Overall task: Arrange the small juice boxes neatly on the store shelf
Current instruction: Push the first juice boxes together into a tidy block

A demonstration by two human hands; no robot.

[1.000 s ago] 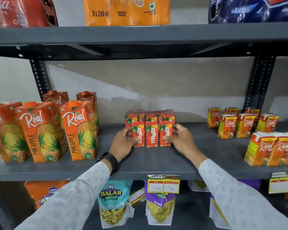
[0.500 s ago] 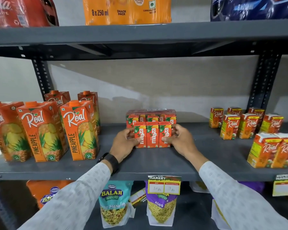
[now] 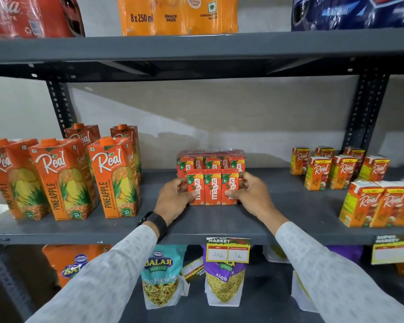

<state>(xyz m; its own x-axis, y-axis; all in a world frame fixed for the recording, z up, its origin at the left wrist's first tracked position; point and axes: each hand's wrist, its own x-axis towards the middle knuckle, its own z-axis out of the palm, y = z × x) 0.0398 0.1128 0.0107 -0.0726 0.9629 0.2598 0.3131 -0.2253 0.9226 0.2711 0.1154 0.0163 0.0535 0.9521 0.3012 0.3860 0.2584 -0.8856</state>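
Three small red Maaza juice boxes (image 3: 212,188) stand side by side in a row on the grey middle shelf (image 3: 219,220). My left hand (image 3: 174,200) presses the row's left end and my right hand (image 3: 251,198) presses its right end, thumbs on the front faces. Directly behind the row sits a shrink-wrapped pack of more Maaza boxes (image 3: 210,160), touching or nearly touching it. The boxes stand upright with labels facing me.
Tall Real pineapple cartons (image 3: 113,180) stand left of the hands. Small Real juice boxes (image 3: 341,170) stand to the right, with more at the shelf's right front (image 3: 380,203). Snack bags (image 3: 162,280) hang below. A price tag (image 3: 228,250) is on the shelf edge. Drink packs sit on the shelf above.
Both hands stay clamped on the ends of the three-box row, which looks about where it was in front of the wrapped pack. The view has shifted a little.
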